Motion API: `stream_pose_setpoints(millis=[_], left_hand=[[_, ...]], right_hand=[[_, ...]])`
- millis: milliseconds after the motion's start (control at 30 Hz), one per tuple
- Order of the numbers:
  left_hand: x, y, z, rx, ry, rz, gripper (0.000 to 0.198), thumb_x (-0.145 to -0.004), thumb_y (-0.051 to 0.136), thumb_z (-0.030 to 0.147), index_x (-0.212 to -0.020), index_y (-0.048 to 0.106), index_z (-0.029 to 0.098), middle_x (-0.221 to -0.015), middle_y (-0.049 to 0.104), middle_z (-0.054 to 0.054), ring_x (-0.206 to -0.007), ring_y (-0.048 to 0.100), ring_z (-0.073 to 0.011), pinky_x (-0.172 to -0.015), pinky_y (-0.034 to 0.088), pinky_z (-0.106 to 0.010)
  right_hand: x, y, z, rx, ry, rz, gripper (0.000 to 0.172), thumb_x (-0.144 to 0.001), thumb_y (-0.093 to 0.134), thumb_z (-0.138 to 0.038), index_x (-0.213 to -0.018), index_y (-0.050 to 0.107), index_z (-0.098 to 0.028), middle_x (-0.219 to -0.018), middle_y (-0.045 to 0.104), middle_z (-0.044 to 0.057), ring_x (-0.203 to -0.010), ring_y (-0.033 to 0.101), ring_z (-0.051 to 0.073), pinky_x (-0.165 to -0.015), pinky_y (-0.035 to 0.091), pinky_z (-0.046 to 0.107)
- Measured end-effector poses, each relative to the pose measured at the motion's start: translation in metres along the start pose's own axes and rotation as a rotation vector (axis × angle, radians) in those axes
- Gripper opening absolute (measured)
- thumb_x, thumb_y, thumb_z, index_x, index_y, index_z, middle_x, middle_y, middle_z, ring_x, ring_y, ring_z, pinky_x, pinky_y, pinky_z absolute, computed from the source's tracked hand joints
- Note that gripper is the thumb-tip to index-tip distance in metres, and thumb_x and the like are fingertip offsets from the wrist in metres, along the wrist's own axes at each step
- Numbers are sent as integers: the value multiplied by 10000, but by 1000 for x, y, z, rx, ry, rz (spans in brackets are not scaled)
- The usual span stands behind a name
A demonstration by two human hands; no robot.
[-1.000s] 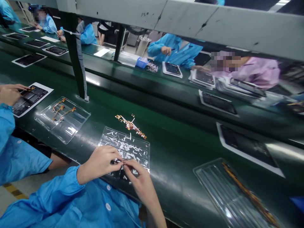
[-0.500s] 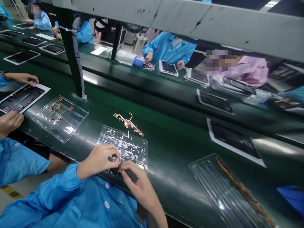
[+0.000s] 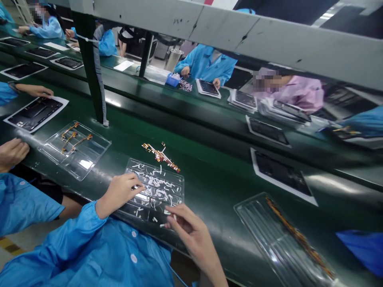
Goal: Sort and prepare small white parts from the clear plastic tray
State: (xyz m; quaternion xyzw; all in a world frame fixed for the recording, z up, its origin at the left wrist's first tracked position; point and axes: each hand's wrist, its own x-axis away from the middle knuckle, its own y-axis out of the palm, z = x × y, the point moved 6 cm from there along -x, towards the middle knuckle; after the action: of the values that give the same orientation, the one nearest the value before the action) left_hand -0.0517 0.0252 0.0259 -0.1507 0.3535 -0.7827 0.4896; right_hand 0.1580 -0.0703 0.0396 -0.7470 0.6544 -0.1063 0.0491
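Note:
A clear plastic tray [image 3: 176, 181] with several small white strips lies on the green belt in front of me. My left hand [image 3: 118, 193] rests on the tray's near left part, fingers curled in a pinch on a small silvery piece. My right hand [image 3: 190, 231] hovers at the tray's near right corner, thumb and forefinger pinched on a small white strip. A bundle of orange flex cables [image 3: 160, 155] lies just beyond the tray.
A clear tray with orange cables [image 3: 76, 147] lies at left, another long tray with a cable [image 3: 281, 239] at right. Dark tablet panels [image 3: 279, 173] [image 3: 36, 112] ride the belt. A neighbour's hand [image 3: 12, 153] is at left. Other workers sit across, behind a post [image 3: 89, 63].
My hands have separated: the right hand moved back and right to the tray's near corner, and the left slid slightly left. The neighbour's panel moved away along the belt.

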Motion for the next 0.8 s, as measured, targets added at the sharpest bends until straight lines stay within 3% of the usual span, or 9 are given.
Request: stream_pose_setpoints(millis=[67, 133, 200, 267, 400, 567, 800], left_hand=[[1, -3, 14, 164, 4, -26, 172, -949, 688, 346, -881, 768, 210, -917, 729, -1, -870, 679, -168, -796, 472, -252], [3, -1, 31, 330, 49, -112, 173, -921, 722, 378, -974, 771, 221, -937, 732, 0, -875, 675, -163, -801, 477, -243], [5, 5, 44, 437, 92, -217, 269, -891, 753, 405, -1097, 759, 232, -980, 744, -9, -884, 678, -168, -799, 481, -242], [7, 12, 49, 496, 81, -279, 273, -879, 764, 389, -1096, 761, 223, -964, 756, -13, -846, 681, -166, -765, 480, -238], [10, 21, 39, 583, -44, -264, 152, -846, 775, 267, -978, 750, 197, -867, 747, 7, -749, 664, -145, -678, 468, -215], [10, 19, 35, 689, -95, -215, 204, -917, 678, 245, -1116, 700, 208, -962, 756, -16, -882, 702, -171, -801, 517, -249], [7, 16, 41, 630, -2, -226, 354, -873, 736, 245, -1223, 686, 249, -1034, 756, -13, -902, 710, -174, -841, 535, -255]], right_hand=[[-2, 0, 5, 3, 38, 31, 371, -933, 688, -353, -1298, 680, -284, -1013, 653, 50, -797, 698, 171, -737, 615, 305], [-7, 2, 4, 49, 36, 38, 476, -909, 716, -338, -1371, 629, -268, -983, 678, 42, -796, 704, 167, -759, 614, 293], [-13, 8, 0, 94, 0, 0, 505, -900, 719, -313, -1387, 610, -239, -897, 686, 23, -764, 702, 160, -735, 607, 265], [-17, 14, -4, 123, -40, -36, 490, -904, 703, -291, -1380, 608, -221, -830, 683, 6, -716, 692, 151, -691, 598, 242], [-18, 18, -8, 230, -77, -2, 389, -907, 683, -244, -1294, 661, -217, -872, 731, 16, -746, 706, 158, -755, 590, 253], [-14, 18, -11, 268, -85, 25, 346, -945, 649, -272, -1284, 674, -210, -982, 770, 51, -851, 748, 192, -821, 601, 286], [-18, 13, -19, 363, -133, 71, 257, -953, 658, -315, -1176, 709, -197, -957, 786, 52, -839, 761, 198, -803, 605, 277]])
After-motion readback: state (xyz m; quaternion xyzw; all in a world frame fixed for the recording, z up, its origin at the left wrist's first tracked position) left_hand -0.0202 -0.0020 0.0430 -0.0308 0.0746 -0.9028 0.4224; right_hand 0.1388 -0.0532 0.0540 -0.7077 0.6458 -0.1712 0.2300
